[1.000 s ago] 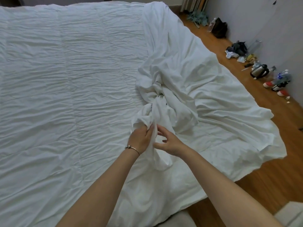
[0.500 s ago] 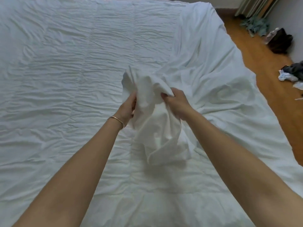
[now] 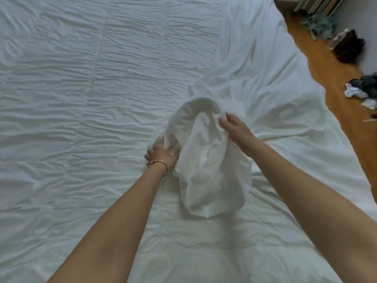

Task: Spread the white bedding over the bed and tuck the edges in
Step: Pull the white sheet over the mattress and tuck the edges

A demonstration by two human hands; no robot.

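Note:
A bunched part of the white bedding (image 3: 206,160) is lifted above the bed (image 3: 81,99), hanging in a rounded fold between my hands. My left hand (image 3: 162,155), with a thin bracelet at the wrist, grips the bunch low on its left side, fingers curled into the cloth. My right hand (image 3: 234,129) holds the upper right edge of the bunch, fingertips pinching the fabric. The remaining bedding trails off to the right and back, lying loose and creased over the bed's right side. The quilted white surface on the left lies flat.
A wooden floor (image 3: 326,64) runs along the bed's right side. On it lie a dark bag (image 3: 349,46), a greenish heap (image 3: 319,25) and a pile of dark and white clothes (image 3: 363,89) by the wall.
Both hands have raised the bunched cloth off the bed and carried it toward the middle. My left hand dropped lower on the bunch, and the view shifted left and closer.

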